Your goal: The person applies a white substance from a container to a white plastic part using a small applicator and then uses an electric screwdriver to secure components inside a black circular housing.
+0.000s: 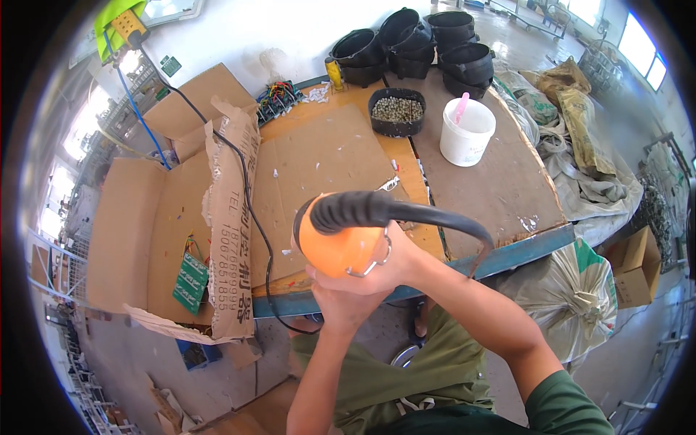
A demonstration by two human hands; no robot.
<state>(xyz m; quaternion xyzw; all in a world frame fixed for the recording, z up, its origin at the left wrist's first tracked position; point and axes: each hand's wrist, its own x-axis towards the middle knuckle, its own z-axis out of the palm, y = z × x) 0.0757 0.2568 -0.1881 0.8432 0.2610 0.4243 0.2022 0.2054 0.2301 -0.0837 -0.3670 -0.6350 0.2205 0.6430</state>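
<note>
Close in front of me, above the table's near edge, is an orange corded hand tool (pixel 335 245), seen end-on. A ribbed black cord sleeve and a wire hanging loop show at this end; its working end is hidden, so its exact kind does not show. My right hand (pixel 400 261) is closed round its right side, next to the wire loop. Below it my left hand (pixel 344 299) is closed against the tool's underside, fingers mostly hidden. Beneath the tool lies a flat cardboard sheet (pixel 319 156) on the table, with small white bits on it.
At left, an open cardboard box (pixel 235 239) holds a green circuit board (pixel 191 283). A black cable (pixel 250 196) hangs across its flap. Wired boards (pixel 279 100), black pots (pixel 406 36), a black tray of small parts (pixel 396 110) and a white bucket (pixel 467 141) stand farther back. Sacks (pixel 565 290) lie right.
</note>
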